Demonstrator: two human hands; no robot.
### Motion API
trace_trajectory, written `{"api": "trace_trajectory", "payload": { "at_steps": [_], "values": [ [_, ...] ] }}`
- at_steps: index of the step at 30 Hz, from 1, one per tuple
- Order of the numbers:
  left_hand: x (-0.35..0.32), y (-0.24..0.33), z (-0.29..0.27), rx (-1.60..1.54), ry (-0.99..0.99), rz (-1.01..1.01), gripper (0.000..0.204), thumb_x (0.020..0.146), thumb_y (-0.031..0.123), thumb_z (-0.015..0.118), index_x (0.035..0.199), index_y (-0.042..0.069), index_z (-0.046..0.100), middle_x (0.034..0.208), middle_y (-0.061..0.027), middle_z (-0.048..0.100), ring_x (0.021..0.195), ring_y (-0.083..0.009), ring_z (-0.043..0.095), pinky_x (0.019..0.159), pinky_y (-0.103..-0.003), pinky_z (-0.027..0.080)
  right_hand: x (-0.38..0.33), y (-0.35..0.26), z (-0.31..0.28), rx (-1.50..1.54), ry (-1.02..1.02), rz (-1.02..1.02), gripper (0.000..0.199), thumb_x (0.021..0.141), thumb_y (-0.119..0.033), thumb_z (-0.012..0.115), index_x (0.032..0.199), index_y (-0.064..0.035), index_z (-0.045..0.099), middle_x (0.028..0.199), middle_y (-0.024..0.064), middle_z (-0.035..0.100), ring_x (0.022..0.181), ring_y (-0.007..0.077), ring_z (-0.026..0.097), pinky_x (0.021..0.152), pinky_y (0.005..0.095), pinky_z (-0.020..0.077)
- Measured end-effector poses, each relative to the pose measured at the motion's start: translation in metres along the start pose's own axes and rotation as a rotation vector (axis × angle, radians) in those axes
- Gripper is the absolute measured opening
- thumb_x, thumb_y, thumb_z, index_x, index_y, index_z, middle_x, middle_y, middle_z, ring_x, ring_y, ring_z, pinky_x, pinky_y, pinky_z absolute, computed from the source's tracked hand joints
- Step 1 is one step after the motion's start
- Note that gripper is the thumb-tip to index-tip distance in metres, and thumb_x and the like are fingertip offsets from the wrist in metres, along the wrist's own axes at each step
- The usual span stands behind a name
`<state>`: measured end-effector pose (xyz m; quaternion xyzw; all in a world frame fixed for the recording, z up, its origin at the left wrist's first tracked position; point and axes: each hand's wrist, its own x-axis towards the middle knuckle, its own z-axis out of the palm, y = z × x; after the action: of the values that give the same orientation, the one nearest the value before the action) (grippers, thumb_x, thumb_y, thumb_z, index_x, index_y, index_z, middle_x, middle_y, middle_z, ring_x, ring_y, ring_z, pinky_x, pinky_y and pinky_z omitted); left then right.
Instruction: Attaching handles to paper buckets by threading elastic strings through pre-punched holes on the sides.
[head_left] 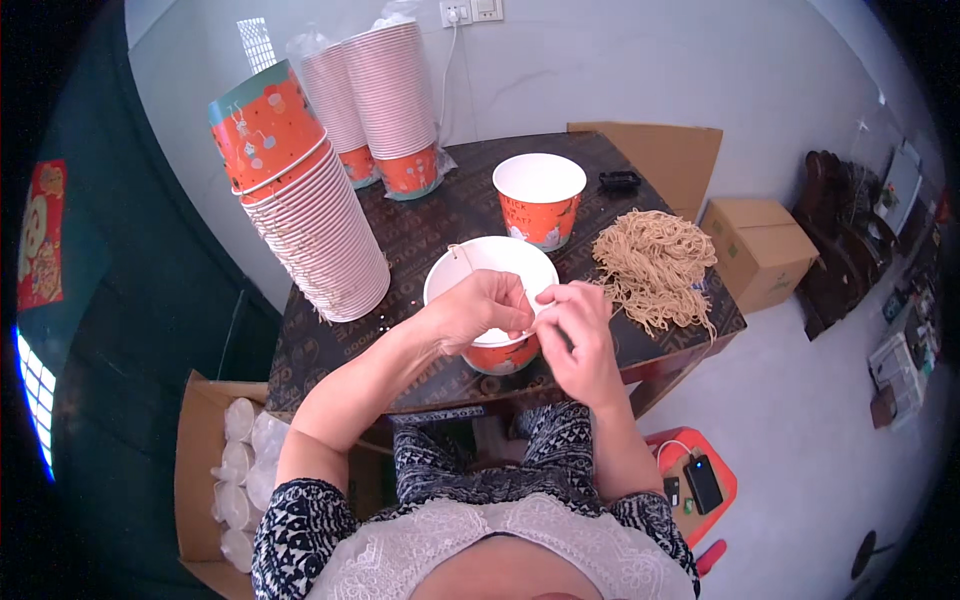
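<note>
A white paper bucket (pixel 437 276) with an orange printed outside stands near the table's front edge. A thin tan cord (pixel 461 256) is attached at its far left rim and hangs inside. My left hand (pixel 487 310) reaches over the opening, thumb and fingers pinched together at the near right rim. Right beside it, my right hand (pixel 580 338) is also closed in a pinch, fingertips almost meeting the left's. What the fingertips hold is too small to make out. A loose heap of tan cords (pixel 655 262) lies to the right.
Behind stands another paper bucket (pixel 540 180), beside a small black object (pixel 619 181). A tall leaning stack of buckets (pixel 315 235) rises at left, with plastic-wrapped stacks (pixel 392 95) behind. Cardboard boxes flank the table (pixel 420 225); a red stool (pixel 722 490) is lower right.
</note>
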<state>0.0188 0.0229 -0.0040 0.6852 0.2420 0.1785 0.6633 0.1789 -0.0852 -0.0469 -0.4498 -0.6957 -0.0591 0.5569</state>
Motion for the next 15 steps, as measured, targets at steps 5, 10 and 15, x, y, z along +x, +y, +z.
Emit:
{"api": "trace_trajectory", "payload": {
  "at_steps": [5,10,15],
  "values": [
    [-0.001,0.001,0.008,0.104,0.055,0.061,0.013,0.077,-0.004,0.071,0.08,0.001,0.059,0.078,-0.006,0.064,0.073,-0.0123,0.06,0.067,-0.025,0.049,0.0,0.015,0.004,-0.181,-0.024,0.067,0.009,0.085,-0.006,0.063,0.093,-0.0075,0.067,0.104,0.0025,0.063,0.107,0.0265,0.05,0.094,0.041,0.0329],
    [-0.004,-0.014,0.012,0.471,0.195,0.226,0.011,0.082,-0.002,0.068,0.082,0.0,0.058,0.08,-0.0067,0.065,0.074,-0.0153,0.062,0.068,-0.029,0.051,0.003,0.014,0.007,-0.136,-0.071,0.085,0.01,0.084,-0.006,0.065,0.093,-0.0059,0.069,0.094,0.0043,0.06,0.104,0.0268,0.049,0.092,0.0411,0.034],
    [-0.01,-0.021,0.026,0.907,0.428,0.625,0.012,0.082,-0.002,0.067,0.086,0.001,0.056,0.078,-0.0135,0.059,0.069,-0.029,0.063,0.059,-0.037,0.05,0.003,0.015,0.01,-0.111,-0.079,0.107,0.014,0.083,-0.006,0.066,0.097,-0.0049,0.07,0.094,0.0063,0.059,0.104,0.0279,0.048,0.092,0.0413,0.0345]
  ]
}}
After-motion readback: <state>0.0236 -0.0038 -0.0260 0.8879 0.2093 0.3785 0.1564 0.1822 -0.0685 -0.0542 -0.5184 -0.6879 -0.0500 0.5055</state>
